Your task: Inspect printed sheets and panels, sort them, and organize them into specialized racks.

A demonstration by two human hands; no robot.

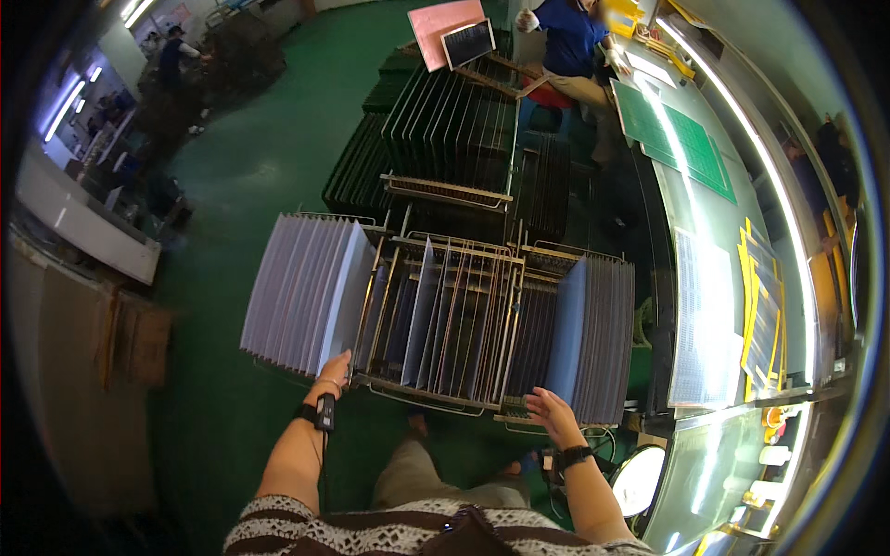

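My left hand [334,368] is closed at the near lower corner of a pale grey panel [349,292], the last of a row of similar upright sheets in the left rack section. My right hand [554,415] has its fingers apart and holds nothing. It is just in front of a blue panel [567,324] standing among dark sheets [607,324] in the right section. Between my hands, the middle rack [436,400] has wire rails with several thin panels [420,315] set upright and spaced apart.
Farther ahead stands another rack of dark panels [450,130], with a pink sheet [443,32] above it. A person in a blue shirt [567,42] sits by the long lit bench at right, which bears a green cutting mat [677,139]. A round lamp [638,480] is near my right forearm.
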